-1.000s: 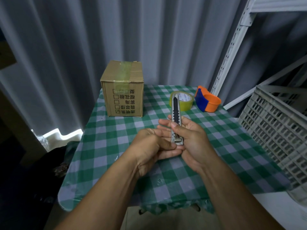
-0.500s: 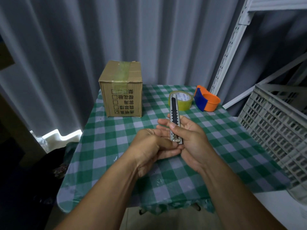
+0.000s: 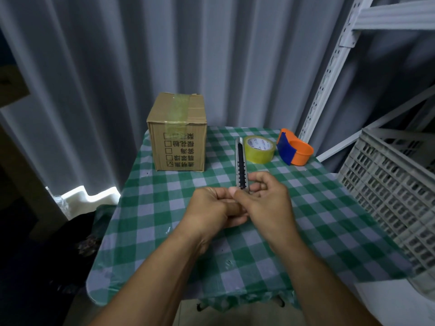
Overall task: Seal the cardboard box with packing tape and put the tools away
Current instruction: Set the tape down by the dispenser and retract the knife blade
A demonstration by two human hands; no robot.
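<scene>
Both hands together above the checked tablecloth point(image 3: 146, 231): left hand point(image 3: 211, 210) curled around the bottom end of a box cutter point(image 3: 242, 164), right hand point(image 3: 268, 203) pinching its body, blade end pointing away. Taped cardboard box point(image 3: 179, 137) at far left of table; tape roll point(image 3: 259, 149) and orange dispenser point(image 3: 295, 150) far right.

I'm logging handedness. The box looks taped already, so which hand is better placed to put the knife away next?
Right, probably. The right hand grips the knife body, and the crate stands on that side. The left hand only steadies its lower end.
</scene>
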